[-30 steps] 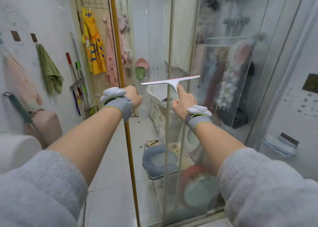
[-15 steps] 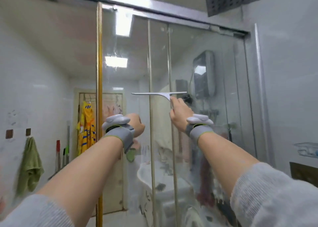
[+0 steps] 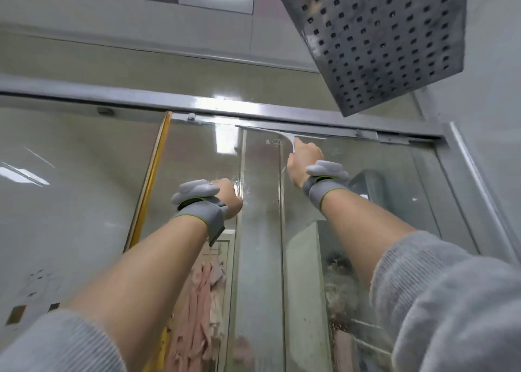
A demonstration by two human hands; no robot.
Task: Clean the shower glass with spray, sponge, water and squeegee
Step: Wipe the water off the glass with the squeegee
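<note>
While left hand (image 3: 229,196) grips the vertical edge of the glass door (image 3: 197,174), fingers curled round it, right hand (image 3: 303,158) grasps the squeegee (image 3: 277,133) handle; blade flat on glass, just under top rail (image 3: 310,118). Shower head (image 3: 375,33) overhead, right.

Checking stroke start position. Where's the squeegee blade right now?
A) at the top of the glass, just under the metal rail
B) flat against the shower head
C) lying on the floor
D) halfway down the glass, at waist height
A: the right hand holds the white squeegee raised with its blade lying along the top edge of the shower glass, just under the metal top rail; the shower head hangs apart from it, nearer the camera.
</note>
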